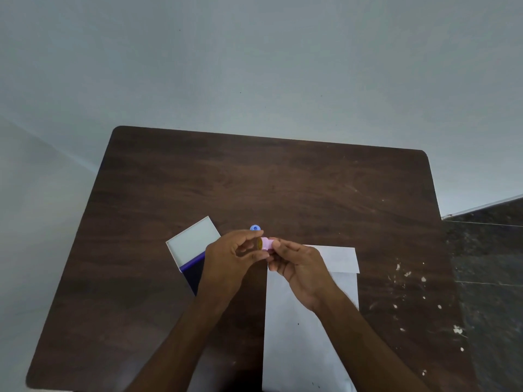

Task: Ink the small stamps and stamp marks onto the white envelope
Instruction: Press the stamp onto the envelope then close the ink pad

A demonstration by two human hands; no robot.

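A small pink stamp [266,244] is held sideways above the table between both hands, its yellowish face turned left. My right hand [300,267] grips its pink body. My left hand [229,256] has its fingertips at the stamp's face end; whether it holds a cap there is hidden. A small blue stamp [255,228] stands on the table just behind my hands. The open ink pad [192,263], white lid raised and dark blue pad showing, lies to the left, partly under my left hand. The white envelope [305,329] lies lengthwise to the right, under my right forearm.
Everything rests on a dark brown wooden table [254,179] with rounded corners, set against a pale wall. White paint specks mark its right side [424,278]. A dark stone floor [492,264] shows beyond the right edge.
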